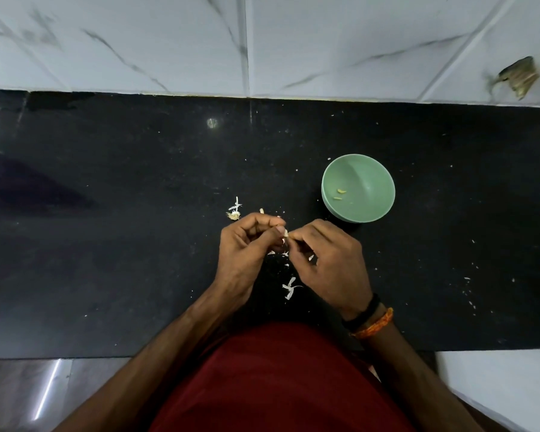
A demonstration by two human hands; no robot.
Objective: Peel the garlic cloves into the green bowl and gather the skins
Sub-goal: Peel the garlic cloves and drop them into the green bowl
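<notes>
**Peeling under way, skins still loose**

Skins (235, 211) lie scattered on the desk (106, 244). Left hand (247, 244) and right hand (328, 260) each pinch one clove (286, 233). Bowl (358, 188), at two o'clock, holds few peeled bits; gathering remains.

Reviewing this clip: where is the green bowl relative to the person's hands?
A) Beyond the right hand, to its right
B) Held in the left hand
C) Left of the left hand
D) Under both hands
A: the green bowl sits on the black counter just beyond the right hand, to its right, untouched.
</notes>
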